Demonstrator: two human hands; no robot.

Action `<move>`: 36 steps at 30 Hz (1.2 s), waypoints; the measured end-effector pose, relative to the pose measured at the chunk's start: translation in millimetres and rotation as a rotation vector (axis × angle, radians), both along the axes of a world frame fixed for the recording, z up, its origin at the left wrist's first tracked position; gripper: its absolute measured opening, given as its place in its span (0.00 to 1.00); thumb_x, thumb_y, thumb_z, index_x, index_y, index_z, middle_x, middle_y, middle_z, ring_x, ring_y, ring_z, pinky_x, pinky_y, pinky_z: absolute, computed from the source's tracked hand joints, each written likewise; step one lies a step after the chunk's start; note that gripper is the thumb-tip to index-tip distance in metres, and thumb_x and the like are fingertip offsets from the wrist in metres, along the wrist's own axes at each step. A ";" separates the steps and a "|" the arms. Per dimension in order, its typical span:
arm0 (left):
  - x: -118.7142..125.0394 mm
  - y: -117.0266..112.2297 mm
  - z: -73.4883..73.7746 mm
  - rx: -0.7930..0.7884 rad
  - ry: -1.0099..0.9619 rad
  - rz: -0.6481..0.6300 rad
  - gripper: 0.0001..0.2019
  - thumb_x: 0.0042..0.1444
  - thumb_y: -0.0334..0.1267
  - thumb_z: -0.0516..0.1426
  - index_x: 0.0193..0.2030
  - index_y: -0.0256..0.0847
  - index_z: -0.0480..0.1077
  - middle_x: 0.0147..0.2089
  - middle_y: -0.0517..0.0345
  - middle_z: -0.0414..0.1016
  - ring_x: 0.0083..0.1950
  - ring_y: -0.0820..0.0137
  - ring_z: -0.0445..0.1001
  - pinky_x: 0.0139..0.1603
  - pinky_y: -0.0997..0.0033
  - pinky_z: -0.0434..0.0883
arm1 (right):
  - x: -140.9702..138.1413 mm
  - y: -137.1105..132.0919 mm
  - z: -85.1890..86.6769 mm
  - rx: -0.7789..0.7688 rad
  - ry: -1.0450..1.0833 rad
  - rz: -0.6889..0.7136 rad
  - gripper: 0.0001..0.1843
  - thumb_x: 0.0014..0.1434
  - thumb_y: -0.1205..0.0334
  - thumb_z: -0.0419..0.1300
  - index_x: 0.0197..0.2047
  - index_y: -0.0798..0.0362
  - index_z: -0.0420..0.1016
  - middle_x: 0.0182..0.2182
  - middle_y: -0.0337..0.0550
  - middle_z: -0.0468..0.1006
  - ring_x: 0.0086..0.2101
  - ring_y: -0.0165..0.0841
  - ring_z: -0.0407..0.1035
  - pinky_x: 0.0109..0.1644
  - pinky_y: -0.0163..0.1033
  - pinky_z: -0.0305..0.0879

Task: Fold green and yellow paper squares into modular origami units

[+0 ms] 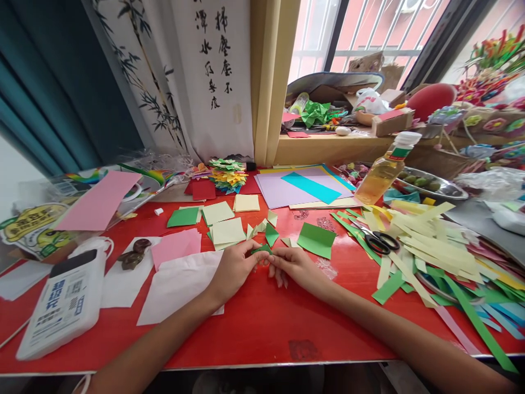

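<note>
Clearly, two hands meet over the table [246, 342], and between them is one small green paper [261, 249]; just beyond it sit one loose green triangle [271, 235] and a few cream folded bits [256, 227], too jumbled to number surely. Farther out I count three cream square patches, upper [246, 203], middle [218, 213] and lower [227, 232], some with more paper beneath, two larger green pieces, left [182, 217] and right [315, 241], one pair of scissors [383, 239], one bottle [379, 174] and one turquoise strip [310, 187]. The green paper lies right at the fingertips, above the red tabletop near the middle: the left hand [238, 268] has it pinched between thumb and fingers, and the right hand [296, 267] closes on its other end with thumb and forefinger, the remaining fingers curled loosely below. It looks folded and narrow, though the fingers hide part of its outline. The tabletop is smooth and glossy, with worn patches. The turquoise strip rests flat across a lilac sheet [270, 189]; near it rises a spiky stack [228, 176] of small pointed paper pieces. At the right, long paper strips [437, 241] tangle in a loose heap, the black-handled scissors against its edge. The bottle is clear, with amber liquid and a white cap.
</note>
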State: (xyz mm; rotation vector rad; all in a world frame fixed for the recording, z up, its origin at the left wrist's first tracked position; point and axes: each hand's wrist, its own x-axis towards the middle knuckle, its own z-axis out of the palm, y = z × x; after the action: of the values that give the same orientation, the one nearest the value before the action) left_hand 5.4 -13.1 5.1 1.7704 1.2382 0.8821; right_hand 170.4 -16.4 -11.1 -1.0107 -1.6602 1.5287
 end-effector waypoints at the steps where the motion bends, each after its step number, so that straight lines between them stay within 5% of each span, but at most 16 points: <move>1: -0.3 0.4 -1.1 -0.010 0.002 0.001 0.11 0.52 0.44 0.52 0.26 0.39 0.67 0.23 0.64 0.66 0.25 0.75 0.63 0.28 0.76 0.60 | 0.6 1.1 -0.2 -0.020 0.015 0.011 0.18 0.57 0.50 0.50 0.26 0.56 0.65 0.19 0.38 0.70 0.16 0.24 0.64 0.20 0.30 0.57; 13: -2.4 0.7 0.6 0.030 0.022 -0.064 0.16 0.59 0.46 0.44 0.31 0.40 0.67 0.18 0.65 0.65 0.22 0.76 0.64 0.30 0.75 0.61 | 3.1 6.2 -0.4 -0.158 0.151 0.016 0.14 0.55 0.55 0.55 0.29 0.59 0.69 0.21 0.40 0.72 0.16 0.24 0.65 0.18 0.28 0.59; 17: -2.4 0.5 1.5 -0.011 -0.083 -0.005 0.15 0.60 0.46 0.42 0.37 0.41 0.64 0.26 0.63 0.70 0.22 0.76 0.64 0.30 0.74 0.63 | 3.3 6.2 1.0 -0.181 0.197 -0.021 0.14 0.55 0.55 0.56 0.27 0.59 0.68 0.20 0.39 0.72 0.15 0.23 0.65 0.17 0.27 0.59; 23: -3.5 1.0 2.4 0.063 0.007 0.018 0.11 0.56 0.45 0.49 0.33 0.41 0.64 0.25 0.65 0.67 0.22 0.77 0.62 0.26 0.77 0.61 | 3.9 6.9 3.3 -0.241 0.275 -0.041 0.13 0.54 0.56 0.57 0.26 0.59 0.68 0.19 0.39 0.72 0.15 0.23 0.64 0.17 0.27 0.59; 36: -3.9 -2.0 5.0 0.099 0.023 0.036 0.15 0.59 0.44 0.44 0.27 0.40 0.61 0.23 0.64 0.65 0.23 0.77 0.62 0.28 0.77 0.61 | 3.3 6.0 4.3 -0.174 0.236 -0.030 0.14 0.54 0.55 0.56 0.26 0.59 0.69 0.20 0.39 0.71 0.16 0.24 0.64 0.20 0.29 0.61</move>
State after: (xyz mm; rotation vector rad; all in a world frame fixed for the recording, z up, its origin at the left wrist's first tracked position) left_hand 1.5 -15.1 10.1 1.8459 1.2637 0.9605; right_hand 173.6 -10.3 -6.8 -0.8985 -1.3628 1.7235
